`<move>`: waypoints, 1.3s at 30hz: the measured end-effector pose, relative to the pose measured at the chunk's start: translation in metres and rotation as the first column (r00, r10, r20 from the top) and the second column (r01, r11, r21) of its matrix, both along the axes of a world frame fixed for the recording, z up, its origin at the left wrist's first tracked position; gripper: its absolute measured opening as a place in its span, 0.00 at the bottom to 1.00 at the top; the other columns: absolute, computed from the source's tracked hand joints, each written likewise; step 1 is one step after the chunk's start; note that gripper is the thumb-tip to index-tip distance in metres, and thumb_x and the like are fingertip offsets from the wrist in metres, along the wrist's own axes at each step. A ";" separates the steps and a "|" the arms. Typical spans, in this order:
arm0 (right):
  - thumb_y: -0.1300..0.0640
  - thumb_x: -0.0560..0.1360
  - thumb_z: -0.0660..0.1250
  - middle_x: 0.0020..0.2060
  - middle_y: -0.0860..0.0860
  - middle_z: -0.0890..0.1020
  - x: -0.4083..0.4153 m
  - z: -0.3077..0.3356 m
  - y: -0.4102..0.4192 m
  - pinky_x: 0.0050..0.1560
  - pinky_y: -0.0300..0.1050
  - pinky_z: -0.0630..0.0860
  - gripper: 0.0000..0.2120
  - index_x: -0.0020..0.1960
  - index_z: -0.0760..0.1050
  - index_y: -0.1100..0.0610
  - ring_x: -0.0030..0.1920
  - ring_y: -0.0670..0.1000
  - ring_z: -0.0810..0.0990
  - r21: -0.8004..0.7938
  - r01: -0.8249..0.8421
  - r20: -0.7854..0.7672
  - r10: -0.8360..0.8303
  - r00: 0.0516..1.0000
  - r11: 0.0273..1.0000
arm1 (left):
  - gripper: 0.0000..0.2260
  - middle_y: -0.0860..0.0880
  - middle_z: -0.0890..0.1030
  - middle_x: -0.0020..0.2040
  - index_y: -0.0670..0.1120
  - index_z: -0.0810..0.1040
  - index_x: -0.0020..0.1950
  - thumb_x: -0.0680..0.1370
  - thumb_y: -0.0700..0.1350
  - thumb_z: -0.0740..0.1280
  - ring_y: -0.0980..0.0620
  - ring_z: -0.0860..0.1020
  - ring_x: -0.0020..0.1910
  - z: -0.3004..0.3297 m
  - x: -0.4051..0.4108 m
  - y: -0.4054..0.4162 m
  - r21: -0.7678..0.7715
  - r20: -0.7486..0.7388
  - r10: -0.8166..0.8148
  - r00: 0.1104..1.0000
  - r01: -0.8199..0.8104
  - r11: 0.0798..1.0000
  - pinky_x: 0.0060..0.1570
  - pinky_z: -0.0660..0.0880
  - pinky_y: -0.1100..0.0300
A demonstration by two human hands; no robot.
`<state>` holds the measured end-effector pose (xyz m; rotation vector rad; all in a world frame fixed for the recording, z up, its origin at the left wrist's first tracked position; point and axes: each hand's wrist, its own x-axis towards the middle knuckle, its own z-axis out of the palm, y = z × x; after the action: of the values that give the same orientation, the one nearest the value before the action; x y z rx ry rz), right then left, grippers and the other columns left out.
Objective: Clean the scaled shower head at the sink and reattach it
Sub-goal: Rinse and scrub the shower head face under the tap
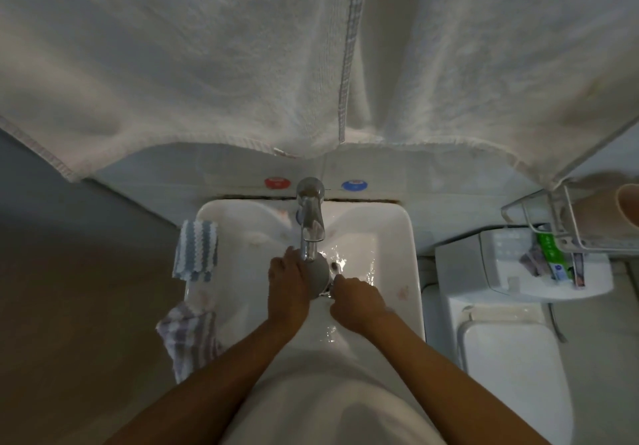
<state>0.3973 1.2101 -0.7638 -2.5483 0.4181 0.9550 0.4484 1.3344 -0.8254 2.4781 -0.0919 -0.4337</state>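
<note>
A pale towel (207, 64) hangs across the whole upper part of the view, its lower hem falling just above the white sink (411, 272). To the right of the sink sits a white toilet (511, 358), and above it a wire rack (570, 223). Over the sink's left rim lie two cloths: a blue-and-white striped one (196, 249) near the back and a purple-striped one (188, 337) nearer the person. The chrome faucet (310, 220) reaches forward over the basin, with a red cap (275, 182) and a blue cap (354, 184) on the ledge either side of it. The grey shower head (320, 277) is over the basin right beneath the spout (water glistens just beside it). The left hand (288, 285) cups it, fingers wrapped round its left side. The right hand (356, 301) has its fingers closed on the metal end of the shower head
</note>
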 end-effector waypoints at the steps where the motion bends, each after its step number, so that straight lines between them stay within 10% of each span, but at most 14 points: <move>1: 0.59 0.74 0.60 0.55 0.60 0.80 0.001 0.001 0.002 0.51 0.49 0.74 0.15 0.60 0.71 0.61 0.55 0.62 0.80 -0.001 -0.004 0.008 0.004 1.000 1.000 | 0.21 0.38 0.74 0.65 0.42 0.69 0.70 0.79 0.49 0.61 0.38 0.74 0.63 -0.004 -0.006 0.002 0.178 0.137 -0.219 0.966 0.193 0.965 0.60 0.74 0.45; 3: 0.60 0.74 0.60 0.54 0.61 0.80 0.005 0.003 0.002 0.50 0.48 0.74 0.15 0.59 0.72 0.62 0.54 0.63 0.80 0.000 -0.012 0.011 0.012 1.000 1.000 | 0.26 0.37 0.70 0.71 0.44 0.67 0.74 0.78 0.52 0.64 0.34 0.67 0.71 -0.016 -0.009 0.012 0.393 0.244 -0.525 0.815 0.412 0.822 0.69 0.66 0.39; 8: 0.59 0.75 0.58 0.54 0.60 0.81 0.004 0.004 0.001 0.50 0.48 0.74 0.14 0.59 0.73 0.61 0.53 0.62 0.80 0.026 -0.042 0.007 0.042 0.999 0.999 | 0.20 0.46 0.71 0.72 0.46 0.70 0.72 0.82 0.51 0.56 0.44 0.68 0.72 -0.021 0.000 0.028 0.389 0.419 -0.802 0.425 0.714 0.582 0.72 0.61 0.44; 10: 0.59 0.75 0.58 0.54 0.60 0.81 0.000 0.002 0.003 0.50 0.48 0.75 0.14 0.59 0.72 0.61 0.53 0.62 0.81 0.009 -0.074 0.009 0.074 0.997 0.997 | 0.18 0.47 0.73 0.71 0.49 0.72 0.70 0.82 0.52 0.56 0.44 0.70 0.69 -0.021 0.004 0.031 0.398 0.393 -0.810 0.436 0.713 0.577 0.67 0.66 0.43; 14: 0.60 0.72 0.60 0.51 0.59 0.82 -0.004 0.000 0.003 0.48 0.50 0.76 0.14 0.57 0.73 0.61 0.50 0.62 0.82 -0.069 -0.146 0.056 0.149 0.987 0.987 | 0.13 0.42 0.81 0.54 0.45 0.78 0.57 0.78 0.52 0.65 0.41 0.79 0.50 -0.012 0.015 0.021 0.357 0.219 -0.591 0.777 0.500 0.789 0.42 0.78 0.50; 16: 0.59 0.71 0.62 0.51 0.58 0.83 -0.009 -0.003 0.001 0.48 0.50 0.77 0.15 0.57 0.73 0.60 0.50 0.61 0.83 -0.099 -0.193 0.068 0.201 0.977 0.976 | 0.14 0.44 0.83 0.45 0.45 0.80 0.48 0.78 0.56 0.64 0.44 0.80 0.44 -0.006 0.029 0.018 0.078 -0.164 -0.268 0.949 0.283 0.956 0.43 0.77 0.55; 19: 0.60 0.71 0.62 0.51 0.56 0.83 -0.017 -0.008 -0.003 0.46 0.49 0.76 0.16 0.59 0.72 0.58 0.48 0.59 0.83 -0.080 -0.193 0.077 0.199 0.977 0.978 | 0.20 0.40 0.85 0.47 0.42 0.85 0.46 0.66 0.58 0.75 0.43 0.81 0.47 -0.001 0.047 0.023 -0.360 -0.714 -0.077 0.696 -0.270 0.893 0.49 0.75 0.54; 24: 0.60 0.72 0.61 0.50 0.57 0.81 -0.009 -0.007 -0.005 0.43 0.46 0.69 0.13 0.57 0.71 0.57 0.50 0.61 0.80 0.043 0.037 0.090 -0.041 0.995 0.998 | 0.28 0.41 0.71 0.71 0.39 0.68 0.73 0.78 0.53 0.58 0.41 0.67 0.71 0.010 0.044 0.033 -0.454 -0.875 -0.359 0.324 -0.808 0.377 0.75 0.56 0.45; 27: 0.59 0.74 0.60 0.52 0.58 0.81 -0.003 -0.010 -0.003 0.44 0.44 0.68 0.12 0.57 0.72 0.58 0.52 0.61 0.80 0.072 0.166 0.064 -0.171 0.983 0.983 | 0.27 0.41 0.72 0.70 0.41 0.70 0.72 0.79 0.56 0.57 0.41 0.68 0.70 -0.001 0.034 0.023 -0.346 -0.907 -0.326 0.268 -0.914 0.212 0.74 0.57 0.45; 34: 0.60 0.74 0.60 0.55 0.59 0.80 -0.004 -0.016 -0.002 0.46 0.45 0.68 0.14 0.59 0.70 0.61 0.55 0.60 0.79 0.018 0.281 0.004 -0.281 0.960 0.960 | 0.13 0.37 0.83 0.46 0.38 0.79 0.51 0.81 0.48 0.62 0.40 0.81 0.44 -0.026 0.007 -0.003 -0.245 -0.922 0.196 0.334 -0.895 0.374 0.41 0.83 0.49; 39: 0.61 0.75 0.57 0.51 0.61 0.81 0.003 -0.010 0.001 0.43 0.44 0.67 0.09 0.53 0.73 0.58 0.52 0.63 0.80 0.188 0.196 0.029 -0.205 0.978 0.962 | 0.27 0.39 0.83 0.55 0.45 0.79 0.61 0.74 0.65 0.61 0.35 0.78 0.57 -0.010 0.023 0.012 -0.246 -0.966 0.042 0.255 -0.957 0.155 0.64 0.65 0.33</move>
<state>0.4004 1.2113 -0.7737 -2.3064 0.5364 0.8165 0.4715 1.3466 -0.8357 0.7816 0.9169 -0.8350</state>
